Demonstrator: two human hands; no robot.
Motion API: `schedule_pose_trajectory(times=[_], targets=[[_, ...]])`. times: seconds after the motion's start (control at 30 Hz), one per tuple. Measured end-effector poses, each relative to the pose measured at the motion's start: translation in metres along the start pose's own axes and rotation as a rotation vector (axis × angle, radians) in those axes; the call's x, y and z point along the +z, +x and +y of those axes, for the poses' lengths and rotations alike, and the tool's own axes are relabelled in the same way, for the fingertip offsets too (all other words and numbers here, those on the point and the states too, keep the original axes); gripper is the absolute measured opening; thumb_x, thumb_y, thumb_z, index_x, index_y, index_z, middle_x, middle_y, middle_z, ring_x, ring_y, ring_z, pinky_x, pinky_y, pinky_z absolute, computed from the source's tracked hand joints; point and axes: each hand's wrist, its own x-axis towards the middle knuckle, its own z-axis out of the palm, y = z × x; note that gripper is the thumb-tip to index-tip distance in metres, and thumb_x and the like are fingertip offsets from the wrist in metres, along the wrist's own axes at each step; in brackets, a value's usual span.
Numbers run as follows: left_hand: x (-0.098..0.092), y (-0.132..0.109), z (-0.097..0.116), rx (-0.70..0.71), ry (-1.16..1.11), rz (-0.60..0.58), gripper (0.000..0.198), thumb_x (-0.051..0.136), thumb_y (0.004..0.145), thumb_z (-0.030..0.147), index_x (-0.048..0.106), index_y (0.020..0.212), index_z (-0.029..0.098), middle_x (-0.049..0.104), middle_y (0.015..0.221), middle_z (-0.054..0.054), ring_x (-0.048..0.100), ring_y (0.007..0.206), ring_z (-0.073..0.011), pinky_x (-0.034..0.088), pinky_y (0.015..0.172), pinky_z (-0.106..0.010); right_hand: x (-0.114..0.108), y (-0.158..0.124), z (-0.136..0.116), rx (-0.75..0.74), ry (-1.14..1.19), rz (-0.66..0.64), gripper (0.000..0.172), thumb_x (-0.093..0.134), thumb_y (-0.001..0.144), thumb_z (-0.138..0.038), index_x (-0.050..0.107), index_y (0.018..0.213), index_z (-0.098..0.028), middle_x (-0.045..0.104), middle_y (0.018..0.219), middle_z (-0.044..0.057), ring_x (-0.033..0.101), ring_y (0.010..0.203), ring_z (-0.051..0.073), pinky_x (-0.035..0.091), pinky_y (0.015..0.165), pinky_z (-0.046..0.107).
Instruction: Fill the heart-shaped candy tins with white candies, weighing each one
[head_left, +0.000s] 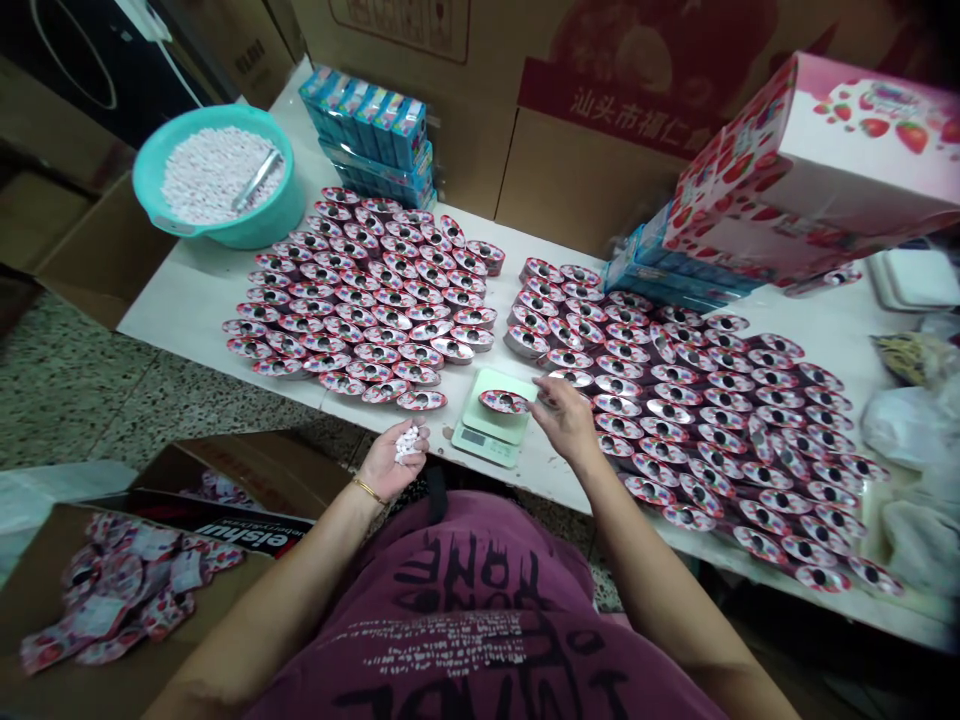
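Note:
My left hand (396,458) is cupped palm up in front of the table edge, with a small heap of white candies (409,443) in it. A pale green kitchen scale (491,447) lies close to the table's front edge. On its plate stands a small red and white pouch (501,401) with a dark round opening on top. My right hand (564,412) reaches in from the right, its thumb and index finger at the pouch's right end. The reading on the scale's display is too small to tell.
Rows of similar upright pouches (375,300) cover the table on the left, and more pouches (697,410) on the right. A turquoise basin (277,215) holds white candies and a metal scoop (256,180). Blue boxes (375,125), a strawberry-patterned carton (847,170) and an open cardboard box (247,610) surround the workspace.

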Motion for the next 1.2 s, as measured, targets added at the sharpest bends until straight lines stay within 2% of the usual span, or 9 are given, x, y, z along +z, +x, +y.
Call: schedule_pose_trajectory(times=[0.1, 0.17, 0.27, 0.37, 0.53, 0.73, 0.9, 1.1, 1.2], targets=[[-0.002, -0.003, 0.008, 0.009, 0.012, -0.023, 0.017, 0.040, 0.078, 0.015, 0.055, 0.085, 0.012, 0.051, 0.065, -0.003, 0.044, 0.048, -0.0048, 0.028, 0.030, -0.011, 0.007, 0.008, -0.004, -0.058, -0.078, -0.099, 0.051, 0.059, 0.068, -0.034, 0.045, 0.114, -0.017, 0.049, 0.110, 0.011, 0.044, 0.103, 0.024, 0.036, 0.088, 0.040], [-0.001, -0.004, 0.010, 0.009, 0.042, -0.032, 0.018, 0.041, 0.077, 0.015, 0.055, 0.088, 0.011, 0.051, 0.065, -0.003, 0.044, 0.047, -0.0050, 0.028, 0.030, -0.011, 0.010, 0.013, -0.011, -0.085, -0.077, -0.134, 0.053, 0.060, 0.068, -0.034, 0.044, 0.115, -0.016, 0.048, 0.112, 0.012, 0.043, 0.104, 0.024, 0.035, 0.088, 0.040], [0.008, 0.001, 0.007, -0.029, 0.107, -0.067, 0.022, 0.041, 0.076, 0.015, 0.055, 0.092, 0.009, 0.054, 0.067, -0.005, 0.046, 0.047, -0.0061, 0.028, 0.030, -0.012, 0.015, 0.015, -0.036, -0.139, 0.040, -0.162, 0.038, 0.054, 0.073, -0.032, 0.049, 0.108, -0.018, 0.052, 0.104, 0.009, 0.046, 0.098, 0.021, 0.038, 0.085, 0.036], [0.024, 0.013, -0.004, -0.082, 0.119, -0.066, 0.020, 0.041, 0.076, 0.014, 0.058, 0.085, 0.007, 0.059, 0.069, -0.008, 0.054, 0.055, -0.0102, 0.040, 0.040, -0.016, 0.023, 0.013, -0.071, -0.277, 0.112, -0.281, 0.025, 0.048, 0.079, -0.027, 0.052, 0.102, -0.019, 0.055, 0.095, 0.007, 0.048, 0.092, 0.018, 0.039, 0.082, 0.033], [0.037, 0.032, -0.023, -0.085, 0.055, 0.034, 0.018, 0.041, 0.077, 0.015, 0.057, 0.072, 0.009, 0.062, 0.065, -0.006, 0.058, 0.062, -0.0118, 0.047, 0.061, -0.023, 0.040, 0.003, -0.101, -0.367, -0.125, -0.435, 0.026, 0.043, 0.078, -0.013, 0.052, 0.102, -0.015, 0.054, 0.091, 0.011, 0.047, 0.082, 0.019, 0.042, 0.072, 0.031], [0.036, 0.034, -0.034, -0.097, 0.073, -0.049, 0.019, 0.042, 0.077, 0.016, 0.058, 0.077, 0.008, 0.063, 0.069, -0.008, 0.060, 0.067, -0.0142, 0.047, 0.068, -0.027, 0.040, -0.001, -0.075, -0.252, 0.053, -0.381, 0.013, 0.044, 0.078, -0.015, 0.056, 0.083, -0.016, 0.052, 0.081, 0.005, 0.049, 0.075, 0.014, 0.043, 0.066, 0.023], [0.034, 0.032, -0.031, -0.106, 0.099, -0.125, 0.027, 0.042, 0.076, 0.017, 0.057, 0.094, 0.002, 0.061, 0.098, -0.018, 0.054, 0.097, -0.0226, 0.043, 0.083, -0.033, 0.025, 0.003, -0.046, -0.109, 0.186, -0.137, 0.012, 0.048, 0.074, -0.013, 0.057, 0.080, -0.017, 0.054, 0.081, 0.005, 0.051, 0.077, 0.013, 0.043, 0.068, 0.024], [0.024, 0.021, -0.030, -0.052, 0.074, -0.080, 0.028, 0.043, 0.075, 0.015, 0.056, 0.096, 0.003, 0.057, 0.106, -0.019, 0.048, 0.106, -0.0244, 0.043, 0.086, -0.033, 0.024, 0.009, -0.012, -0.042, 0.167, -0.124, 0.011, 0.050, 0.072, -0.016, 0.059, 0.079, -0.018, 0.058, 0.077, 0.003, 0.053, 0.073, 0.014, 0.044, 0.068, 0.027], [0.015, 0.011, -0.027, -0.014, 0.061, -0.035, 0.028, 0.043, 0.075, 0.015, 0.056, 0.097, 0.004, 0.058, 0.105, -0.018, 0.050, 0.104, -0.0248, 0.046, 0.082, -0.034, 0.019, 0.003, -0.007, -0.026, 0.156, -0.025, 0.014, 0.047, 0.075, -0.018, 0.059, 0.082, -0.019, 0.059, 0.081, 0.004, 0.054, 0.079, 0.015, 0.043, 0.073, 0.029]])
